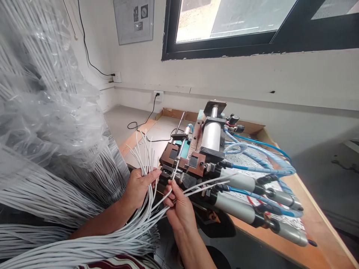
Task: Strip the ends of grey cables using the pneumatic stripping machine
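My left hand [140,185] is closed around a loose bunch of grey-white cables [145,155], whose ends fan out above the fist. To its right, my right hand [179,203] pinches one cable between thumb and fingers. That single cable [176,169] points up into the front of a pneumatic machine [211,136] with a silver cylinder and brown blocks. A few more cables [207,186] stick out to the right past my right hand, in front of the machine. The long cable lengths trail down to the left across my lap.
Large bundles of cables [50,194], partly wrapped in clear plastic [50,127], fill the left side. Blue air hoses [263,170] and grey cylinders [238,211] extend right from the machine. It stands on a wooden-edged table [322,228]. A black power cord [153,108] runs to a wall socket.
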Demonstrator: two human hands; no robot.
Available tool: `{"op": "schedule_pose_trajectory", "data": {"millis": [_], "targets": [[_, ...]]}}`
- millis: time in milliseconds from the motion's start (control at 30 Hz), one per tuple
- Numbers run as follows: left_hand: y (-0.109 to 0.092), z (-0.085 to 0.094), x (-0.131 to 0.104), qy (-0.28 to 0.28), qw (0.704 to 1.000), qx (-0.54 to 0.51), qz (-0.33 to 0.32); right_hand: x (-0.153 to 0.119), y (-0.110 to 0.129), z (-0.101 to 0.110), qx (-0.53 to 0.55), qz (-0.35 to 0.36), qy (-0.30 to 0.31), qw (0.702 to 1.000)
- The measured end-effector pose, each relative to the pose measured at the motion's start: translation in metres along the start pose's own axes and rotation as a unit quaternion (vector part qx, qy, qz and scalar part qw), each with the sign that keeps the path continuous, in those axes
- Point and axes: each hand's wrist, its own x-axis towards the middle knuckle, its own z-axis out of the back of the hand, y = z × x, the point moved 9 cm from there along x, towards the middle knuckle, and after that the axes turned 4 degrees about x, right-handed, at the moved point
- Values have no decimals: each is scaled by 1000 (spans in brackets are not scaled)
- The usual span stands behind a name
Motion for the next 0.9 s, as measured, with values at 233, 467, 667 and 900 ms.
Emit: {"op": "schedule_pose_trajectory", "data": {"millis": [233, 467, 667, 900], "targets": [[5, -2, 1, -13, 1000, 4, 27, 1, -9, -1, -4, -43, 21, 999], [8, -10, 1, 27, 999, 33, 4, -13, -14, 10, -180, 42, 43, 982], [2, -6, 2, 19, 997, 77, 12, -15, -1, 23, -162, 121, -29, 979], [-10, -5, 13, 21, 995, 97, 9, -15, 4, 16, -61, 101, -56, 991]]}}
